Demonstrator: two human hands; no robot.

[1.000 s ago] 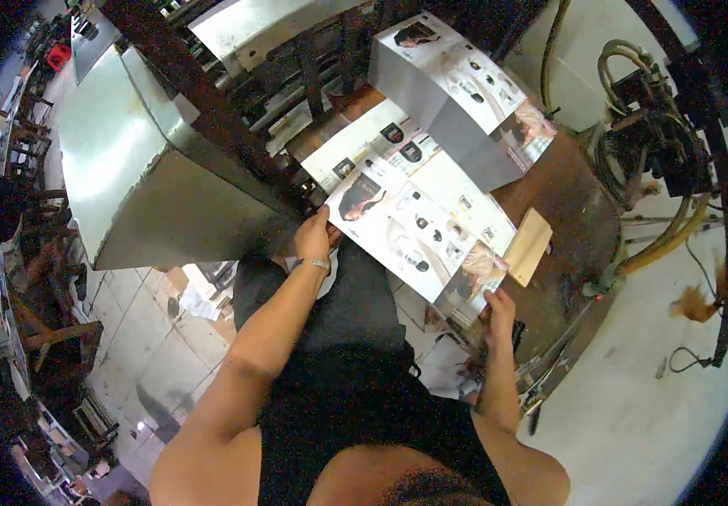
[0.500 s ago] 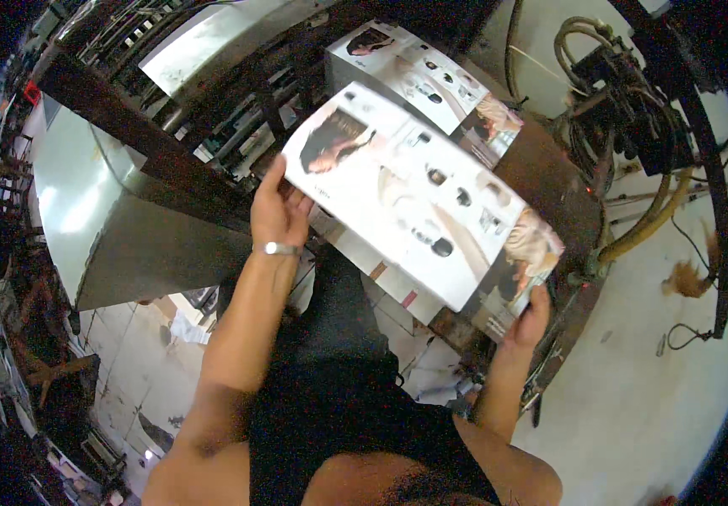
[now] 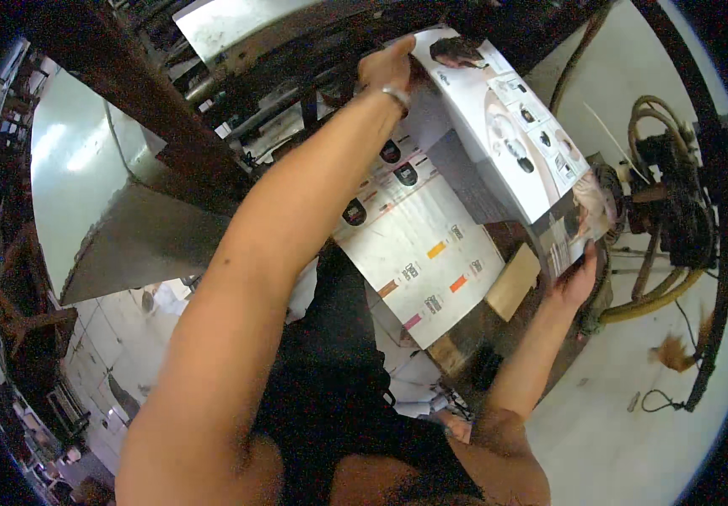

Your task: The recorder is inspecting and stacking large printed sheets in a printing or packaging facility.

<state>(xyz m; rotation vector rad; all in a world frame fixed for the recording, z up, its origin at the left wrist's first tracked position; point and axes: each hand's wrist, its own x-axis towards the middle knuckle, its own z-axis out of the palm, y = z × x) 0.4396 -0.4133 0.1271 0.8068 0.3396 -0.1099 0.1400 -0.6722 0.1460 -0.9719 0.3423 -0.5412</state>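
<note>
A glossy printed sheet (image 3: 520,139), white with product pictures and a darker photo strip at one end, lies slanted at the upper right. My left hand (image 3: 387,67) is closed at its far left corner, arm stretched out. At the near right end, my right hand (image 3: 576,278) pinches the photo strip's edge. A greyish side shows below the sheet's left edge; whether this is a stack beneath it, I cannot tell. Left of it and lower lies another white printed sheet (image 3: 440,253) with small coloured blocks and dark labels.
A tan block (image 3: 514,282) rests beside the lower printed sheet. Hoses and a dark machine part (image 3: 671,194) stand at the right. A dark beam (image 3: 170,110) and a large metal panel (image 3: 85,169) fill the left. Another pale sheet (image 3: 237,29) lies at the back.
Both hands have carried the printed sheet away and to the right, over where a similar printed pile was showing. The lower sheet with coloured blocks has come into fuller view.
</note>
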